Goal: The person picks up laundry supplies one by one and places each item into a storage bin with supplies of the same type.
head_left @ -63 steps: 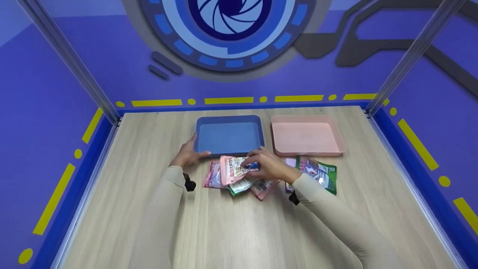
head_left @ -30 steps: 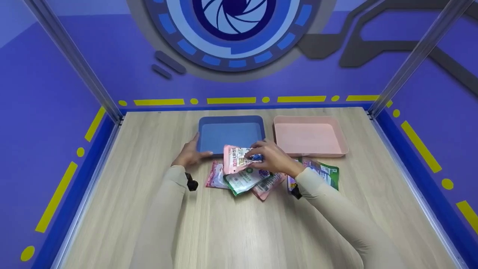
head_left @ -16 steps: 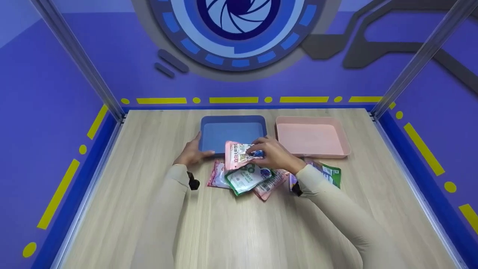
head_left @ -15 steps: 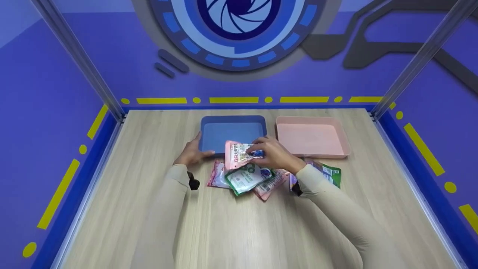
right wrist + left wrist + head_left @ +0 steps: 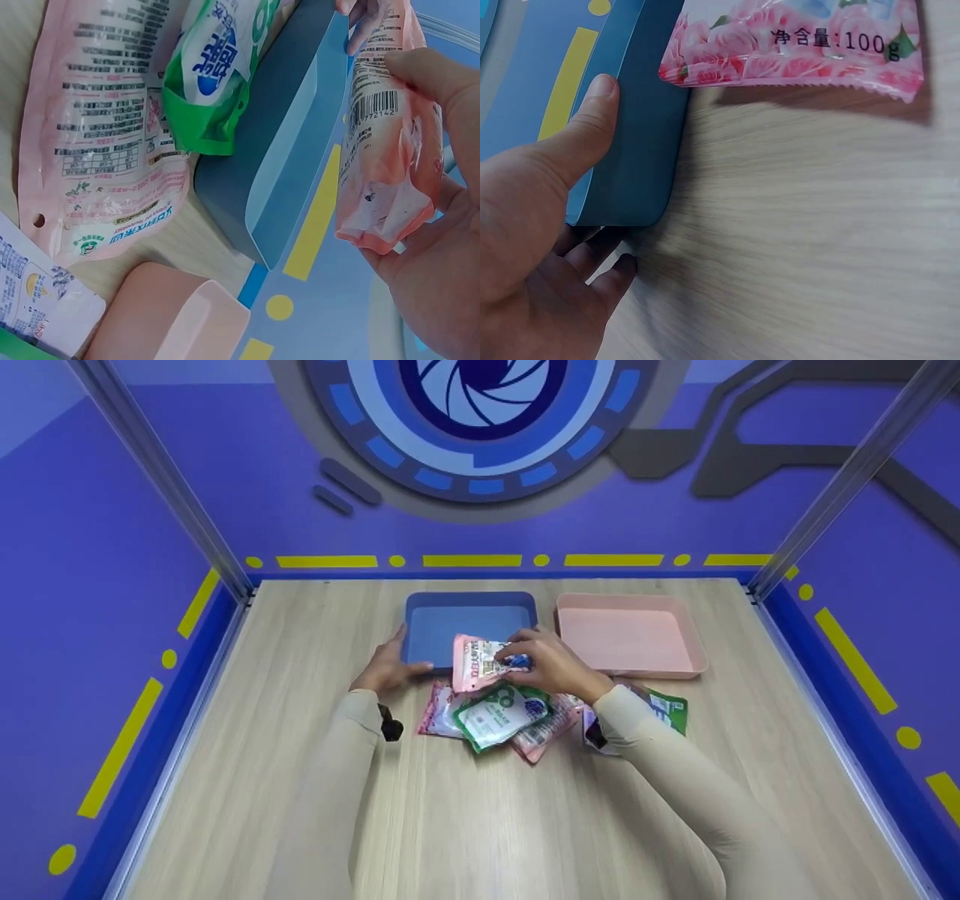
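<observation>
My right hand pinches a pink printed pouch between thumb and fingers, raised over the front edge of the blue tray. In the right wrist view the pouch's back shows a barcode and small print. My left hand holds the front left corner of the blue tray, thumb on its front wall and fingers along the left side. Below the raised pouch, a white and green pouch overlaps a rose-printed pouch and another pink pouch.
A pink tray stands right of the blue one. In front of it lie more pouches, one with a green edge, partly covered by my right forearm. Blue walls enclose the wooden table at the back and both sides.
My right hand has lifted the pink pouch up and forward from the pile to the blue tray's front edge, uncovering the white and green pouch. My left hand stays at the tray.
</observation>
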Motion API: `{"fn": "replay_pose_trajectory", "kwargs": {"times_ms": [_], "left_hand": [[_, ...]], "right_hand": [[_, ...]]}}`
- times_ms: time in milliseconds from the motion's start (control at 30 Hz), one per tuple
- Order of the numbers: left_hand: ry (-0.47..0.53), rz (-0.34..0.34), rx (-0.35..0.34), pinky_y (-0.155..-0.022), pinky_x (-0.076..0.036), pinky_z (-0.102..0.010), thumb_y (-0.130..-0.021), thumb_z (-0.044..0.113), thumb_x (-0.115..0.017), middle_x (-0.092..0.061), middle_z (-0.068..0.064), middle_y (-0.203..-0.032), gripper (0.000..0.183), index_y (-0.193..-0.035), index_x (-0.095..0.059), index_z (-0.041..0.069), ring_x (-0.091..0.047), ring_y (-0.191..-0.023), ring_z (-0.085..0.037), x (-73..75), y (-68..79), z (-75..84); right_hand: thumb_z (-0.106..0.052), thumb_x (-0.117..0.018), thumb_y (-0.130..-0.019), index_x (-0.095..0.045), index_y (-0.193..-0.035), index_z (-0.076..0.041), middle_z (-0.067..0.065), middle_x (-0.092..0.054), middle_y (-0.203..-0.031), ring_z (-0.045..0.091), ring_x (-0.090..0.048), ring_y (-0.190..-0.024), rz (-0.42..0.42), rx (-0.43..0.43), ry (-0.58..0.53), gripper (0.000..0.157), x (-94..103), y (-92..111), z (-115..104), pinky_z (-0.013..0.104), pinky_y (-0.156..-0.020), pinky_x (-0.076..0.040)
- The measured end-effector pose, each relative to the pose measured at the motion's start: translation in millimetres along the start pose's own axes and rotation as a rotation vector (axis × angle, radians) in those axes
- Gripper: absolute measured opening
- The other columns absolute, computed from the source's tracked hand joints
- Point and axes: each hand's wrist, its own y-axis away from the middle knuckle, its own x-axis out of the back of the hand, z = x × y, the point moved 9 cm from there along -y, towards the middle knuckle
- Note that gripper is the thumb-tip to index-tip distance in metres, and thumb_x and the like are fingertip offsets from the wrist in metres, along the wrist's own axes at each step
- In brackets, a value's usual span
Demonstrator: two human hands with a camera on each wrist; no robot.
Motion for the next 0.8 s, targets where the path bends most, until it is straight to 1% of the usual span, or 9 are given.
{"fn": "replay_pose_trajectory", "kwargs": {"times_ms": [67,200,267,300,433,567,800], "left_hand": [[0.006,-0.003,0.011,-0.126,-0.016,-0.049,-0.092,0.033,-0.079,-0.011,-0.02,-0.17,0.11,-0.166,0.0,0.013,-0.014,-0.156,-0.036,-0.6,-0.7,-1.4],[-0.017,-0.011,-0.023,-0.125,-0.018,-0.049,-0.093,0.033,-0.078,-0.014,-0.023,-0.169,0.11,-0.165,0.001,0.008,-0.017,-0.154,-0.038,-0.8,-1.9,0.3],[-0.019,-0.012,-0.034,-0.125,-0.019,-0.049,-0.093,0.033,-0.078,-0.015,-0.025,-0.168,0.11,-0.165,0.0,0.007,-0.018,-0.154,-0.039,-0.6,-2.2,1.2],[-0.021,-0.012,-0.04,-0.125,-0.019,-0.049,-0.093,0.033,-0.078,-0.015,-0.025,-0.168,0.11,-0.165,0.0,0.006,-0.018,-0.154,-0.039,-0.4,-2.1,1.9],[0.01,-0.013,-0.023,-0.126,-0.017,-0.048,-0.092,0.033,-0.079,-0.013,-0.024,-0.169,0.111,-0.165,0.001,0.008,-0.016,-0.155,-0.037,-0.5,-2.1,0.2],[0.021,-0.011,-0.017,-0.126,-0.017,-0.048,-0.092,0.034,-0.079,-0.013,-0.022,-0.169,0.112,-0.166,0.001,0.009,-0.017,-0.155,-0.036,-0.9,-1.7,-0.2],[0.034,-0.012,-0.017,-0.125,-0.016,-0.05,-0.092,0.034,-0.079,-0.012,-0.023,-0.169,0.113,-0.166,0.002,0.01,-0.016,-0.155,-0.038,-1.0,-1.1,-1.4]], "right_hand": [[-0.034,-0.077,-0.094,-0.078,-0.119,-0.021,0.007,-0.068,-0.124,0.027,-0.057,-0.11,0.006,0.004,0.003,0.029,1.0,0,0,0.046,-0.092,-0.052],[-0.034,-0.077,-0.094,-0.079,-0.119,-0.02,0.009,-0.068,-0.122,0.029,-0.058,-0.11,0.03,0.04,0.021,0.029,3.9,-3,-1,0.047,-0.092,-0.05],[-0.033,-0.078,-0.093,-0.079,-0.119,-0.019,0.009,-0.069,-0.122,0.029,-0.058,-0.11,0.038,0.045,0.023,0.029,5.2,-4,0,0.047,-0.093,-0.049],[-0.033,-0.078,-0.093,-0.079,-0.119,-0.019,0.009,-0.069,-0.122,0.03,-0.058,-0.11,0.04,0.044,0.023,0.029,5.9,-5,0,0.048,-0.094,-0.049],[-0.034,-0.078,-0.093,-0.078,-0.121,-0.02,0.009,-0.068,-0.124,0.029,-0.058,-0.113,0.027,0.008,0.017,0.031,7.7,-8,4,0.048,-0.095,-0.05],[-0.034,-0.077,-0.093,-0.076,-0.124,-0.022,0.008,-0.068,-0.125,0.028,-0.058,-0.113,0.012,-0.019,0.01,0.033,8.5,-10,7,0.048,-0.096,-0.051],[-0.035,-0.077,-0.093,-0.076,-0.125,-0.02,0.006,-0.069,-0.123,0.027,-0.058,-0.112,0.031,-0.005,-0.003,0.035,10.0,-14,9,0.048,-0.097,-0.05]]}}
